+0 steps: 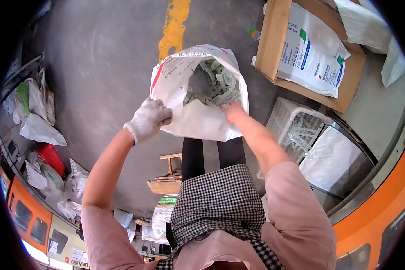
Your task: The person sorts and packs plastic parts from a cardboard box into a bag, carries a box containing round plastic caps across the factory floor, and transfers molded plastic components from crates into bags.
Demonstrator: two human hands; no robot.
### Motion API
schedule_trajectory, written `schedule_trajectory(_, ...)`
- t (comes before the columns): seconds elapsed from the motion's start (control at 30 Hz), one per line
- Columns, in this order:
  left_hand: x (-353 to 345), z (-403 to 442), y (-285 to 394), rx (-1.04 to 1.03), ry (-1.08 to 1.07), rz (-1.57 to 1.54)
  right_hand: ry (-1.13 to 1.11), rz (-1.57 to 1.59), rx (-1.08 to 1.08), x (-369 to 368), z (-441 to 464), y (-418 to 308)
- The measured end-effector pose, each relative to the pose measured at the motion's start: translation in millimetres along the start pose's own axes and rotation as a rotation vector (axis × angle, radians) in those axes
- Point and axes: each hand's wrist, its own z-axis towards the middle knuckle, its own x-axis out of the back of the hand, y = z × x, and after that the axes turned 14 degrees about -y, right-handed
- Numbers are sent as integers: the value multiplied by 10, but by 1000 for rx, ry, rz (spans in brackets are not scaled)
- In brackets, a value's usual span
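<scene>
A large white printed sack (171,81) stands open in front of me, with many pale translucent plastic pieces (222,83) inside. My left hand (149,118), in a white knitted glove, grips the sack's edge at its left side with the fingers curled. My bare right hand (232,110) is at the right part of the sack's mouth, its thumb and fingers partly over the rim beside the pieces. Its fingertips are small in view, and whether they pinch the rim is unclear.
A cardboard box (279,40) holding a printed white bag (312,51) is at upper right. Below it sits a white plastic basket (281,119) with clear pieces. A wooden stool (164,186) is near my legs. Sacks (42,130) lie along the left.
</scene>
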Motion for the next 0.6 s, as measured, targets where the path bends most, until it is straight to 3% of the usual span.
schedule_trajectory(0.13, -83, -404, 66, -43, 204, -62, 25, 32, -2, 39, 69, -74)
schedule_trajectory(0.23, -203, -561, 164, -9, 263, -92, -100, 43, -2, 23, 78, -46)
schedule_trajectory(0.3, -273, -610, 181, 45, 350, -135, 126, 71, -9, -39, 15, -57)
schedule_trajectory(0.33, -311, -631, 144, 43, 347, -133, 126, 75, -10, -7, -10, -44)
schedule_trajectory(0.4, -352, -679, 73, 191, 322, -110, -144, 49, 109, 123, -128, -11)
schedule_trajectory(0.43, -206, -696, 81, 312, 100, -191, -148, 52, 113, 159, -295, -25)
schedule_trajectory(0.47, -185, -710, 119, 312, 100, -192, 7, 78, 151, 200, -497, -41)
schedule_trajectory(0.5, -158, -697, 185, 474, 89, -116, 166, 101, 183, 235, -699, -50)
schedule_trajectory(0.53, -81, -688, 293, 632, 79, -39, 167, 98, 172, 227, -905, -83)
schedule_trajectory(0.57, -6, -586, 458, 634, 149, 106, 379, 146, 229, 176, -1130, -116)
schedule_trajectory(0.6, 25, -460, 653, 502, 355, 226, 592, 186, 285, 125, -1351, -147)
